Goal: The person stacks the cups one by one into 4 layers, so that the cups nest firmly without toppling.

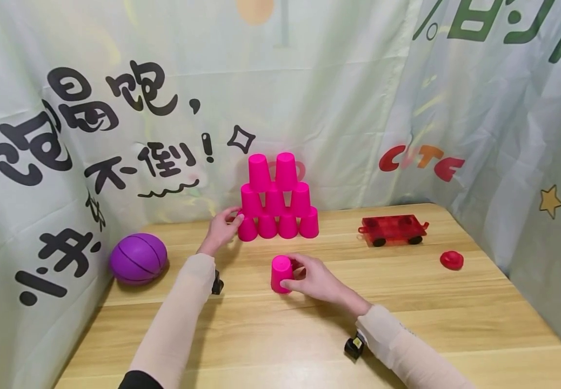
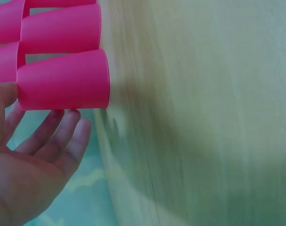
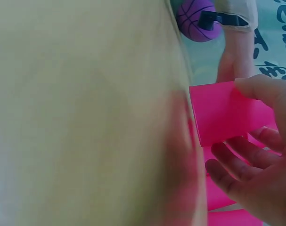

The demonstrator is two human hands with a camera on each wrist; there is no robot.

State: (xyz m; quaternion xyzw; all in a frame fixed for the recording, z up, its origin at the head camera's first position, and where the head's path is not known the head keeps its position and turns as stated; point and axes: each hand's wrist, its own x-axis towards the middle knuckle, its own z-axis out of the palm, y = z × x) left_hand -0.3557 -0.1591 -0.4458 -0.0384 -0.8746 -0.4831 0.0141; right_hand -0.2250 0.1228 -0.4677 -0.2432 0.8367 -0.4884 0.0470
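Note:
A stepped wall of pink plastic cups (image 1: 275, 201), all upside down, rises at the back middle of the table, with two cups on top, three in the middle row and several along the bottom. My left hand (image 1: 223, 229) is at its left end. In the left wrist view, the thumb lies by the narrow end of the bottom-left cup (image 2: 65, 81), and loosely bent fingers (image 2: 62, 136) extend along its outer side. Nearer, in front of the wall, my right hand (image 1: 316, 276) holds a single upside-down cup (image 1: 280, 273) between thumb and fingers.
A purple ball (image 1: 138, 259) sits at the table's left edge. To the right are a red toy cart (image 1: 392, 230) with black wheels and a small red hat-shaped piece (image 1: 452, 260). Printed cloth (image 1: 339, 108) hangs behind and beside the wooden table (image 1: 241, 335).

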